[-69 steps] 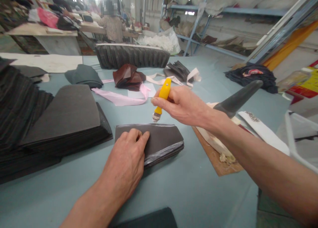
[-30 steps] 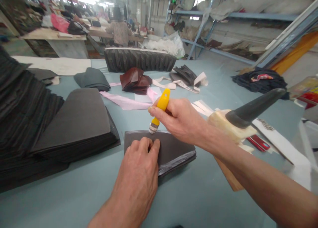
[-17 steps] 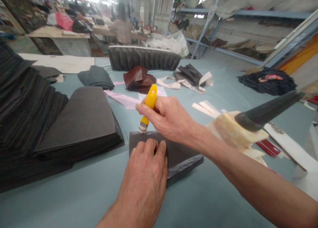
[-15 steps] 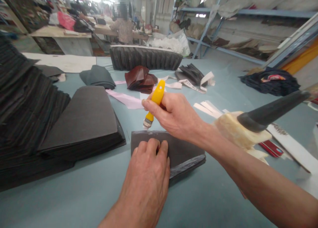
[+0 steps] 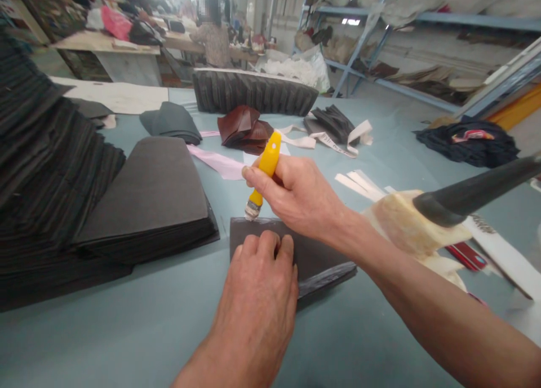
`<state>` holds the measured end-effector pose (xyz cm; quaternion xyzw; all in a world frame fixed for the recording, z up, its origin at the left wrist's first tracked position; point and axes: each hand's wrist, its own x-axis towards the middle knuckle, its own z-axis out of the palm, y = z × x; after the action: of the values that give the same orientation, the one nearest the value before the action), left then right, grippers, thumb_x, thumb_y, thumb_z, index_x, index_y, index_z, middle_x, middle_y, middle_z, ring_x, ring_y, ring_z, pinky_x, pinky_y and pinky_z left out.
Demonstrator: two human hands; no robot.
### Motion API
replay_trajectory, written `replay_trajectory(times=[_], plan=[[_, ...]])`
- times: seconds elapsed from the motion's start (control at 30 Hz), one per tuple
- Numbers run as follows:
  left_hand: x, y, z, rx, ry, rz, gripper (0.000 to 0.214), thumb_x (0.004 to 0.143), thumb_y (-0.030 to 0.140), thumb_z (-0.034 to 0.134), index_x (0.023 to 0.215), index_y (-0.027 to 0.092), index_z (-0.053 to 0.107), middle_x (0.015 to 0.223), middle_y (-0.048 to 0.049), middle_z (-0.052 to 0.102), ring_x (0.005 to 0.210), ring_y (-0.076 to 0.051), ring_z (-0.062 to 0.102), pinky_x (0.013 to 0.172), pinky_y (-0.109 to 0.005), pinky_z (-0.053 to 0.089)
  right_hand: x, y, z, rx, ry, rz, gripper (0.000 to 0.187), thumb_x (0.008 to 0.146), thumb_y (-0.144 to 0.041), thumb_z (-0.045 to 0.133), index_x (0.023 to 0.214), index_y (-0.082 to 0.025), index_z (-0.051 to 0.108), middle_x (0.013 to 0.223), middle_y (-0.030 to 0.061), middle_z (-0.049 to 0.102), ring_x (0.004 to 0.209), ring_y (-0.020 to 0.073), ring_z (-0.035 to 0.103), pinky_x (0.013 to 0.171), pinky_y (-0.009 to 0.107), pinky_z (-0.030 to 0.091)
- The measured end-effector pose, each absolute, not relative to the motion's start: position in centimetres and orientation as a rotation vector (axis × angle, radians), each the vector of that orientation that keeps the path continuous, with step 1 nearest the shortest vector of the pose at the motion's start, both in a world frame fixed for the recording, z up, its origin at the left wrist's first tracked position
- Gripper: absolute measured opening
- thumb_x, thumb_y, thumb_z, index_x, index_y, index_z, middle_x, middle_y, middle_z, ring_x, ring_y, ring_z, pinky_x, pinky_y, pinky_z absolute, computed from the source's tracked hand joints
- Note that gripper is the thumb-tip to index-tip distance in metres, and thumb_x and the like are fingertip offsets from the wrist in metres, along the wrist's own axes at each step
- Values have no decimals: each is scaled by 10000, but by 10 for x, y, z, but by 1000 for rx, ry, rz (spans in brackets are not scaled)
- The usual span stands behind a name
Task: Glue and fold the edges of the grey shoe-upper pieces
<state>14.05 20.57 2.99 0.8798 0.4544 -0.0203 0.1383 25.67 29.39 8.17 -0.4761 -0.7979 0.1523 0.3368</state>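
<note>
My right hand (image 5: 296,190) is closed around a yellow-handled paintbrush (image 5: 269,161), its short bristle end pointing down. That tip is at the far edge of a thin stack of dark grey sheets (image 5: 322,254); whether it touches cannot be told. Whitish wet-looking smears run along the stack's far edge and its near right edge. My left hand (image 5: 262,281) rests on top of the stack, pressing it with bent fingers, not wrapped round it. A larger pile of dark pieces (image 5: 147,190) lies to the left.
Tall dark stacks (image 5: 38,185) fill the left side. Behind are a row of black folded pieces (image 5: 253,93), brown pieces (image 5: 244,126) and a pink strip (image 5: 220,162). To the right, a black-handled tool (image 5: 469,193) rests on a yellowish block (image 5: 395,221). A person (image 5: 215,44) is farther back.
The brush tip has come closer to the stack's far edge. The camera view has shifted slightly; my left hand stays on the stack.
</note>
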Motion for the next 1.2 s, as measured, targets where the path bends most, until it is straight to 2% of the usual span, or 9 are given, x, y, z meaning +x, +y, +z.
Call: replay_trajectory(times=[0.17, 0.43, 0.63, 0.77, 0.9, 1.03, 1.2], plan=[[139, 203, 29, 2519, 1358, 74, 397, 1053, 145, 398, 1316, 197, 690, 1320, -132, 671, 1105, -344, 622, 947, -606, 605, 250, 297, 78, -1190, -2099, 396, 472, 1087, -399, 591, 669, -200, 497, 597, -57, 478, 588, 78, 390, 587, 301, 258], [140, 203, 32, 2466, 1374, 148, 296, 1023, 146, 527, 1241, 192, 722, 1234, -120, 700, 1083, -333, 643, 964, -584, 615, 239, 298, 71, -1117, -2018, 461, 568, 1101, -619, 535, 731, -193, 594, 679, -20, 577, 661, 106, 498, 632, 296, 334], [141, 204, 33, 2503, 1364, 140, 299, 1027, 143, 510, 1224, 191, 730, 1229, -126, 702, 1066, -335, 644, 934, -577, 619, 243, 293, 64, -1092, -1947, 509, 593, 1090, -681, 502, 777, -192, 619, 729, -10, 597, 701, 112, 513, 640, 281, 380], [141, 203, 33, 2553, 1366, 131, 311, 1031, 152, 504, 1250, 179, 723, 1227, -129, 697, 1045, -318, 642, 904, -547, 623, 251, 292, 65, -1165, -1987, 510, 561, 1092, -630, 537, 741, -195, 585, 693, -21, 560, 669, 106, 480, 621, 288, 354], [141, 204, 33, 2640, 1335, 124, 317, 1056, 177, 460, 1218, 170, 732, 1169, -132, 693, 1032, -313, 633, 862, -522, 620, 258, 292, 70, -1207, -1971, 387, 473, 1102, -538, 570, 780, -195, 618, 733, -8, 619, 712, 123, 525, 656, 300, 373], [141, 204, 36, 2619, 1339, 69, 352, 1072, 182, 406, 1231, 173, 720, 1190, -136, 685, 1073, -336, 630, 910, -574, 618, 256, 290, 70, -1164, -1943, 421, 460, 1115, -534, 552, 809, -200, 633, 773, -3, 640, 747, 132, 555, 688, 295, 408], [141, 205, 38, 2571, 1313, -3, 397, 1098, 207, 340, 1238, 180, 710, 1287, -134, 667, 1162, -363, 614, 991, -621, 591, 256, 291, 69, -1218, -2008, 444, 487, 1107, -497, 580, 723, -199, 594, 700, -16, 581, 683, 120, 513, 657, 297, 373]])
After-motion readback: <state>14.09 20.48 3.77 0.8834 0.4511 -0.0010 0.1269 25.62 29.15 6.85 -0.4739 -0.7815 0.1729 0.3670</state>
